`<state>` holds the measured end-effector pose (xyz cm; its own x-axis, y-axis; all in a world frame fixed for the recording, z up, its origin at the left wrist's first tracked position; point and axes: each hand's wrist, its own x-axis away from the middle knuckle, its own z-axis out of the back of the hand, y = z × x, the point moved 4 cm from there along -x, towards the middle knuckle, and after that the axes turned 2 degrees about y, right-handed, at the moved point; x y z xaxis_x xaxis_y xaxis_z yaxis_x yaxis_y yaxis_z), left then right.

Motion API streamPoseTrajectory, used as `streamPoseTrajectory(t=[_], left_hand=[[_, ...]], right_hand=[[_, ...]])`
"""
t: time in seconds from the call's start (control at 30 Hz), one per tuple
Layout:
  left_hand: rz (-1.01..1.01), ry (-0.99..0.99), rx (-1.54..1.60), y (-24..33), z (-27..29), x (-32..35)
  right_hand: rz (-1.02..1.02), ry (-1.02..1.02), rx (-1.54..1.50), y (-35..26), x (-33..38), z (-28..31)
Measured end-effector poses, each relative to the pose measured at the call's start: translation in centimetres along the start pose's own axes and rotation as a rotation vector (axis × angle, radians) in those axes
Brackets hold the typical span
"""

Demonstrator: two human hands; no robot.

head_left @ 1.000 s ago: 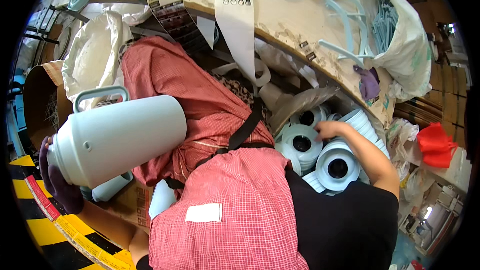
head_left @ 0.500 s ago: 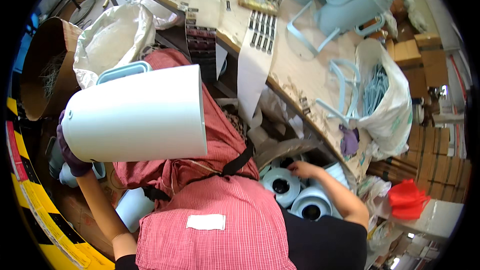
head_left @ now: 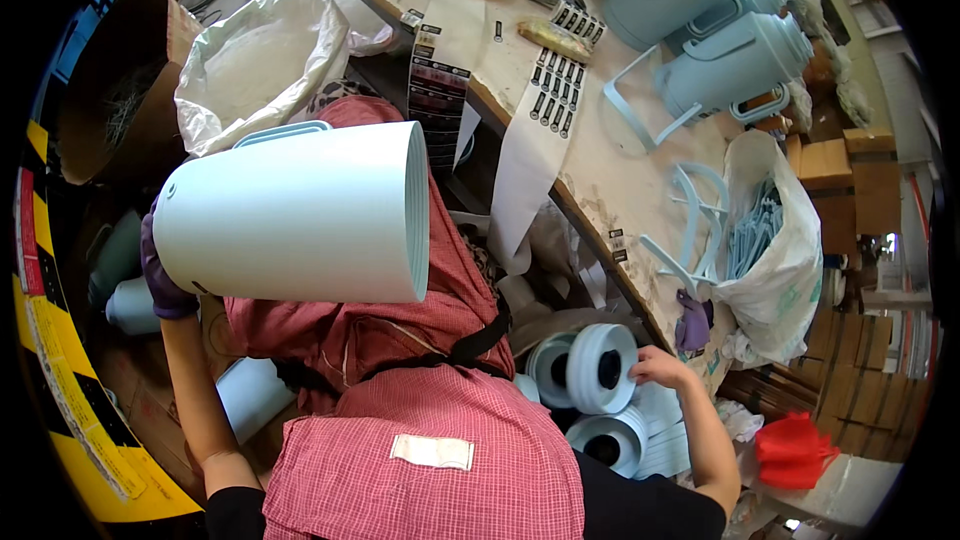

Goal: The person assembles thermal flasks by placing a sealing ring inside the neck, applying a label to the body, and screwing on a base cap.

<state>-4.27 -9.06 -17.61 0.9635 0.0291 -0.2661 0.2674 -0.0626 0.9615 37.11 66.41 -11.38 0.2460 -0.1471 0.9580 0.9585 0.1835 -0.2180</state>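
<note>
My left hand (head_left: 166, 265), in a purple glove, grips the closed end of a large pale blue vacuum jug body (head_left: 295, 220). The body lies sideways over my lap, its open end facing right and its handle (head_left: 285, 134) on the far side. With bare fingers, my right hand (head_left: 662, 368) pinches the rim of a pale blue round jug part (head_left: 583, 370) with a dark centre. That part is tilted up above similar round parts (head_left: 630, 430) heaped low at my right side.
A worktable (head_left: 600, 170) carries label strips (head_left: 555, 90), assembled blue jugs (head_left: 735, 65), loose handles (head_left: 690, 225) and a white sack of blue strips (head_left: 770, 240). At left stand a white sack (head_left: 260, 60) and a cardboard drum (head_left: 120, 90). Jug bodies (head_left: 250, 395) lie on the floor.
My right hand has taken hold of a round part and lifted it off the heap, toward the right. The jug body in my left hand has shifted slightly right and turned its open end more into view.
</note>
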Motion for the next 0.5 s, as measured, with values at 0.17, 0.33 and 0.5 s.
streamPoseTrajectory(t=[0.17, 0.33, 0.5], left_hand=[[-0.012, -0.018, 0.119, 1.3, -0.8, 0.9], [-0.028, 0.161, 0.091, 2.7, -2.9, 3.3], [0.273, 0.27, 0.461, 1.9, -6.9, 6.4]], right_hand=[[0.684, 0.05, -0.503, -7.2, 3.2, 2.8], [0.871, 0.009, -0.658, -20.0, 4.4, 1.4], [1.356, 0.241, -0.631, -31.5, 6.0, -3.1]])
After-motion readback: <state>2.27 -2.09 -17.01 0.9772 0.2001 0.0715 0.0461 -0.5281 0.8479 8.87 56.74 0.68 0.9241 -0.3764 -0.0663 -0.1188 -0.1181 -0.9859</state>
